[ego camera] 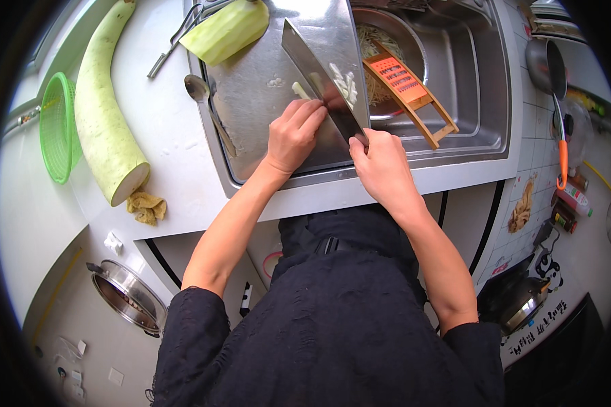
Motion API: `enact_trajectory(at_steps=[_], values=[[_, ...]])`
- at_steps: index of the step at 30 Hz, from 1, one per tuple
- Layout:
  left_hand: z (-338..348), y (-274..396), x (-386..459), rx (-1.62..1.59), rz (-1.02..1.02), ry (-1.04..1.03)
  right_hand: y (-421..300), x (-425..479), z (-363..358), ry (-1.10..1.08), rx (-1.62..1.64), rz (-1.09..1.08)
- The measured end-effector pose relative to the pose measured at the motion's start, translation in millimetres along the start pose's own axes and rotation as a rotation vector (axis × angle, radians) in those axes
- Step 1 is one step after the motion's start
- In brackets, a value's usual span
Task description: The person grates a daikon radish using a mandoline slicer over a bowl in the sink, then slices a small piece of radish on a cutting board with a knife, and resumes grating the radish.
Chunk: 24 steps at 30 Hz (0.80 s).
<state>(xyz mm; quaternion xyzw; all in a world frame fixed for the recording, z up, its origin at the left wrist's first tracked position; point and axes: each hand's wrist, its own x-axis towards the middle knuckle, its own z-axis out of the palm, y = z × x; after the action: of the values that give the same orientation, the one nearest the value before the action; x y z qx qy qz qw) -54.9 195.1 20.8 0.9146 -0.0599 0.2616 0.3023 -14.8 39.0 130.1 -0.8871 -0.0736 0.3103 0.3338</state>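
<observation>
My right hand point(384, 162) grips the handle end of a steel cleaver point(313, 63), whose blade slants away to the upper left. Beside the blade, my left hand point(293, 133) bends its fingers over a pale gourd strip point(300, 90) on a stainless steel board point(254, 112); the fingertips touch or nearly touch the blade. Several cut pale pieces point(345, 86) lie to the right of the cleaver. A peeled chunk of gourd point(229, 31) rests at the board's far left corner. A spoon point(211, 109) lies along the board's left edge.
Right of the board, a wooden grater with an orange plate point(399, 80) leans over a metal bowl point(421, 56) of shreds point(379, 46) in the sink point(489, 102). On the left counter are a long cut gourd point(99, 107), a metal peeler point(165, 58), a yellow cloth point(146, 207) and a green basket point(56, 129).
</observation>
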Motion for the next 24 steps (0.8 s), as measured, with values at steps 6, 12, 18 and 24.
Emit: enact_trajectory(at_steps=[6,12,18,24], values=[[0.5,-3.1,-0.1,-0.027,0.014,0.001,-8.3,21.0,12.3,0.086,0.082,-0.079],[-11.0,-4.1,-0.1,-0.048,-0.115,0.143,-6.9,9.8,0.7,0.096,0.151,-0.054],[-21.2,-14.0,10.7,0.072,-0.091,0.025,-7.7,-3.5,3.1,0.044,0.095,-0.034],[-15.8,-14.6,-1.5,0.064,-0.074,0.040,-6.6,-11.6,5.8,0.042,0.038,-0.038]])
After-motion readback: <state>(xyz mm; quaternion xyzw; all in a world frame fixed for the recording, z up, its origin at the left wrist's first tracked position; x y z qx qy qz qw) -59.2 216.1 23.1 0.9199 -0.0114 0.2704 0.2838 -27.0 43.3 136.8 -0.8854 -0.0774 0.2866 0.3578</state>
